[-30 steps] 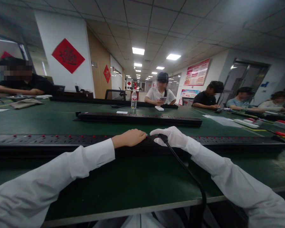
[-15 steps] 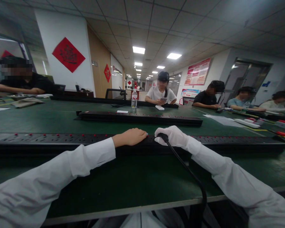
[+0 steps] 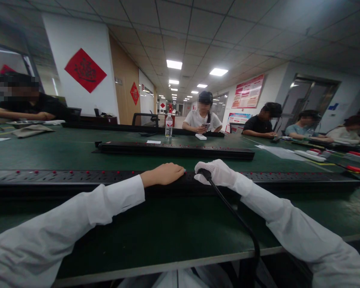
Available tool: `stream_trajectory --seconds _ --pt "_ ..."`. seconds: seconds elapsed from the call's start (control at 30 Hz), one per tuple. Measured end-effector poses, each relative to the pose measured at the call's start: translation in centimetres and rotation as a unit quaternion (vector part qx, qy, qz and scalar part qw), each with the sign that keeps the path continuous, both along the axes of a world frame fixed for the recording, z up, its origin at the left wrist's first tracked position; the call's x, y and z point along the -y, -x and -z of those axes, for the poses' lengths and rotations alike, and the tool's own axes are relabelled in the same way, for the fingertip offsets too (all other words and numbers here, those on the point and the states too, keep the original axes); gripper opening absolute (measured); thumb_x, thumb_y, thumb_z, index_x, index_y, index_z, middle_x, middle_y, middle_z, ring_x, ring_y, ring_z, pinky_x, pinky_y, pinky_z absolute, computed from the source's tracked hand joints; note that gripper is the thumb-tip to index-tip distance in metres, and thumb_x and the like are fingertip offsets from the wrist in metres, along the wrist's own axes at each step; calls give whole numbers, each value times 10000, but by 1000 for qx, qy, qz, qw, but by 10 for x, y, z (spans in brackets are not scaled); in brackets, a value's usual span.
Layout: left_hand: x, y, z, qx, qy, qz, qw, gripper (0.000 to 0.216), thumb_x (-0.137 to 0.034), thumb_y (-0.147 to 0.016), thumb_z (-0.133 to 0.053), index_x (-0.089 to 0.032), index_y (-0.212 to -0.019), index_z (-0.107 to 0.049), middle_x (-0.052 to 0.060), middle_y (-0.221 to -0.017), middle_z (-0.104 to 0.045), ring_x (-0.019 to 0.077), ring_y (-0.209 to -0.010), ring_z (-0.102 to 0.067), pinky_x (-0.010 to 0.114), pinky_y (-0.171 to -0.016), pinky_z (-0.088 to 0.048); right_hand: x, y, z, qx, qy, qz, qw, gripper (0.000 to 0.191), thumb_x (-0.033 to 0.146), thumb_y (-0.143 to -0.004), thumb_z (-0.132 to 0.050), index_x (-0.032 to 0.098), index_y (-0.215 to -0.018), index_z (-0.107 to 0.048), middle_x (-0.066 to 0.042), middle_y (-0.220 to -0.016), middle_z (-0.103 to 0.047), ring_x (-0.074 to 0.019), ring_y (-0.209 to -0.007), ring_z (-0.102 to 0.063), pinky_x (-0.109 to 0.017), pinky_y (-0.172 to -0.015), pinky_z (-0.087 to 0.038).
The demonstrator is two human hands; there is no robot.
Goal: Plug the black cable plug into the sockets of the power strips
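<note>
A long black power strip point(image 3: 63, 178) with red switches lies across the green table point(image 3: 156, 228) in front of me. My bare left hand point(image 3: 163, 174) rests flat on top of the strip near its middle, fingers together and stretched out. My right hand point(image 3: 217, 173), in a white glove, is closed around a black plug with its thick cable point(image 3: 237, 218) on the strip, just right of the left hand. The cable runs toward me and drops over the table's near edge.
A second black power strip point(image 3: 174, 150) lies further back, a third along the far edge. A water bottle point(image 3: 169, 125) stands beyond it. Several people sit around the table; one opposite holds a phone. Tools and papers point(image 3: 280, 152) lie at the right.
My gloved right hand shifted slightly right along the strip between the first frame and now. My left hand stays in place.
</note>
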State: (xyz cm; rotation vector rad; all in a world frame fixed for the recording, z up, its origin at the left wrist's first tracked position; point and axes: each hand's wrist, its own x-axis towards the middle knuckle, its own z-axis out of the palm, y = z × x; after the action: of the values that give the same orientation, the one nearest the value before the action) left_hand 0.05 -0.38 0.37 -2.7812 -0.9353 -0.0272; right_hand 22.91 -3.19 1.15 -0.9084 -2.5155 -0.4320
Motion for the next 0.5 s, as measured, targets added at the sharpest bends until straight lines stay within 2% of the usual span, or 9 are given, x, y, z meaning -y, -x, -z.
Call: stream_trajectory --seconds 0.13,0.23,0.33,0.5 --pt "3 -1 -2 4 -1 -6 1000 276 -264 -905 -270 -161 -974 -517 88 -967 -623 186 -808 -591 284 -713 -441 1 -1 0 -4 -12 2 1000 253 435 -783 -465 220 -870 -565 30 -594 -580 -74 -517 -503 -175 -513 -318" --pt "3 -1 -2 8 6 -7 1000 299 -274 -915 -238 -169 -951 -516 80 -966 -620 178 -806 -592 276 -710 -442 1 0 -2 -15 -18 -18 1000 260 438 -773 -486 207 -865 -563 4 -687 -601 -93 -604 -527 -193 -573 -353" --pt "0 -1 -2 -2 -3 3 1000 283 -269 -909 -250 -163 -960 -507 89 -970 -617 189 -811 -591 283 -699 -443 0 3 -6 -9 -6 -50 999 260 441 -771 -501 196 -819 -572 -27 -765 -595 -115 -697 -528 -220 -643 -379" --pt "-1 0 0 -1 0 0 1000 261 -265 -902 -273 -164 -979 -501 87 -981 -615 186 -820 -590 282 -709 -442 -4 6 -8 -5 25 -79 997 253 436 -770 -518 190 -784 -580 -36 -757 -570 -129 -722 -506 -253 -686 -395"
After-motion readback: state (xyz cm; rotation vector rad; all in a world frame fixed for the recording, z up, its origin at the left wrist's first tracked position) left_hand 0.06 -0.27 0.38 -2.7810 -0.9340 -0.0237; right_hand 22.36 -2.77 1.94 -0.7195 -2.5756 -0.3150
